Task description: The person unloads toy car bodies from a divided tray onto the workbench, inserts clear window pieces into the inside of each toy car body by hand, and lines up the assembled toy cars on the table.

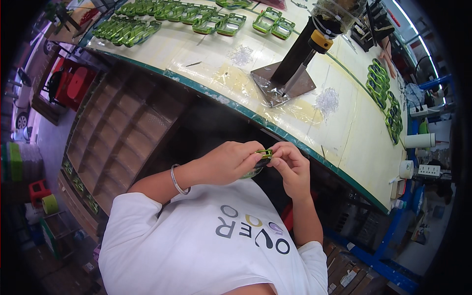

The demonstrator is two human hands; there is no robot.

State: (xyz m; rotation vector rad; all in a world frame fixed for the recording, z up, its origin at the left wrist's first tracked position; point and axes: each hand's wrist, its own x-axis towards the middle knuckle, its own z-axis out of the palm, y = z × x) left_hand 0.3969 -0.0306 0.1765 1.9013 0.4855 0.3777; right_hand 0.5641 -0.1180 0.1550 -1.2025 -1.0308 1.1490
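Observation:
Close in front of my shirt, my left hand point(239, 158) grips a small green and black plastic frame point(265, 154), its thumb and fingers closed round the left end. My right hand point(293, 169) has its thumb and forefinger pinched at the right end of the same piece. Both hands hide much of it, and whether a smaller part sits in the right fingertips is too small to tell. On the table beyond lie similar frames, among them a green frame pair point(273, 23) near the back and a row of green frames point(125, 30) at the far left.
The pale table point(196, 51) has a green edge just beyond my hands. On it stands a dark post on a metal base plate point(290, 83), beside clear scrap piles point(327, 101). More green frames point(384, 101) lie at right. A brown compartmented rack point(120, 115) is at left.

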